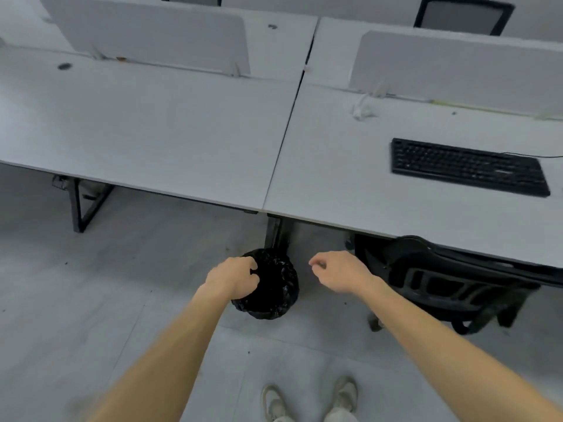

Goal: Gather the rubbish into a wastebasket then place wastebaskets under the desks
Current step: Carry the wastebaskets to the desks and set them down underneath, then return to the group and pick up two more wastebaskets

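Head view, nearest: a pair of pale worn sneakers (309, 400) planted on the grey tiled floor (91, 284), both bare forearms stretched forward.
Left hand: left hand (233, 277) curled over the near-left rim of the round wastebasket lined with a crinkled black plastic bag (271, 287); fingers seem pinched on the liner edge, though motion blur leaves it uncertain whether they truly clamp it.
Right hand: right hand (338, 271) hovering just right of the basket, fingers loosely bent and apart, holding nothing.
Wastebasket position: on the floor, out in front of the desk edge, beside the black metal desk leg (275, 231); not yet under a desk.
Progress: contents of the bag too dark to read; judged as the placing step, with the push under the desk left to do.
Obstacles: black mesh office chair (441, 278) tucked under the right-hand grey desk (350, 184) fills that bay; the left-hand grey desk (152, 132) has open space beneath.
Farther: black keyboard (469, 167) on the right desk, grey divider panels (152, 38) beyond.
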{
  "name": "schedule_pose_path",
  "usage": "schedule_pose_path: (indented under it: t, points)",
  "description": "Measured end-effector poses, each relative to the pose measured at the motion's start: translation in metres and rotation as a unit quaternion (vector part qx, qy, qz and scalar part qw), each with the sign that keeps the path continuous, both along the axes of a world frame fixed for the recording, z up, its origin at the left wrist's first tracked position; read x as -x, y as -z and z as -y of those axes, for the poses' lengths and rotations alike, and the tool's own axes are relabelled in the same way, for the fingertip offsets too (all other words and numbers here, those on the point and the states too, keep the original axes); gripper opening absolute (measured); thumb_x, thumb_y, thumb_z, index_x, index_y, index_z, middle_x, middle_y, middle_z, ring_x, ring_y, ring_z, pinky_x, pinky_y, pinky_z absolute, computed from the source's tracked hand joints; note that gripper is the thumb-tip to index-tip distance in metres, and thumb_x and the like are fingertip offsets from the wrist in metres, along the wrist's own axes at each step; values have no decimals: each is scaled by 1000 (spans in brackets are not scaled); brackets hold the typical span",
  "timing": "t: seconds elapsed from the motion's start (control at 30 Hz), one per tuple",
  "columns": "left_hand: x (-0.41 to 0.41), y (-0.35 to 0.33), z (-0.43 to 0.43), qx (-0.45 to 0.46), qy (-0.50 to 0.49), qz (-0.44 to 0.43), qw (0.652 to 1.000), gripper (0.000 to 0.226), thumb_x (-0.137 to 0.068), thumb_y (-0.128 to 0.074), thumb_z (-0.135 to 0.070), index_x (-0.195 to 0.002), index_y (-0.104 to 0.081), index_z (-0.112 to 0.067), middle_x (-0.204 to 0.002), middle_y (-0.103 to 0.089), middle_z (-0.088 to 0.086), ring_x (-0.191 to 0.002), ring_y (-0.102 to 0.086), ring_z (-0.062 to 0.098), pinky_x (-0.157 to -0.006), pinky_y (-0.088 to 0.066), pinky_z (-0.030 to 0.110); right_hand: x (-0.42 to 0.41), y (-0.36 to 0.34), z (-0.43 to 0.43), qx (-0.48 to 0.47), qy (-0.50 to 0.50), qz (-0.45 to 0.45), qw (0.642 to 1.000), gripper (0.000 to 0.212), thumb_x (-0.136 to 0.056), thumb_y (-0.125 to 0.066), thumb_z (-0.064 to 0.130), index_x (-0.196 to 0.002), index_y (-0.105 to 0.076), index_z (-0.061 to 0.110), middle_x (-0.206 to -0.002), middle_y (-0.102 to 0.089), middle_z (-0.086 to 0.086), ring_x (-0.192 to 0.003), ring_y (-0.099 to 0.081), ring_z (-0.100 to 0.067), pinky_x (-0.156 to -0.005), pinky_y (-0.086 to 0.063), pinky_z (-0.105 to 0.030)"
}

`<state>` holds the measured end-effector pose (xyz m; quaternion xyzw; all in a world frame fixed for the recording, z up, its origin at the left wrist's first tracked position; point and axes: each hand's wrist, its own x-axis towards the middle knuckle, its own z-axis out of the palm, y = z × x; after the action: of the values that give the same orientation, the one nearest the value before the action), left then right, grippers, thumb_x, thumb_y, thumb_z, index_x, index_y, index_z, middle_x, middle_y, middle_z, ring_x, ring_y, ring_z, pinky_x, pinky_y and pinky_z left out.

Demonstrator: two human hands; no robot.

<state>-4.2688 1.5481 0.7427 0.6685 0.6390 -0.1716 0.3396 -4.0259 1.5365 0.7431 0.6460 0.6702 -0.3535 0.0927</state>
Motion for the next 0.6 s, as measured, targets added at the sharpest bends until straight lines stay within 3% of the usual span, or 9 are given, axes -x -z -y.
schedule_pose_path:
  t: [0.17,0.27,0.4,0.6]
  points:
    - [-67,-67,36,-59,54,79,994,41,-96,-44,-34,-136,-52,-30,-133,-60,-4,-116,-58,21,-92,-51,36,-55,-105,87,-113,94,-50,988,35,-97,-42,42,-126,-61,40,-118,-65,17,-107,-59,-8,-89,-51,-31]
    - [-133,-95,53,-109,135,107,979,41,-96,-44,-33,-135,-52,-31,-132,-60,-8,-118,-57,17,-94,-49,36,-101,-142,149,-198,183,-70,961,34,-97,-45,39,-125,-63,39,-113,-64,24,-110,-54,-1,-90,-48,-27]
    - [-235,-116,86,-136,246,130,951,40,-94,-44,-32,-133,-54,-33,-131,-60,-10,-118,-57,15,-94,-49,35,-174,-156,232,-258,294,-66,918,33,-98,-47,39,-126,-64,39,-120,-63,27,-118,-49,3,-97,-47,-27]
    - [-395,-130,152,-162,381,143,899,41,-94,-45,-34,-134,-55,-30,-133,-61,-6,-122,-57,17,-99,-49,40,-295,-157,359,-304,413,-24,858,31,-98,-50,42,-123,-66,37,-124,-64,22,-122,-49,-5,-97,-36,-19]
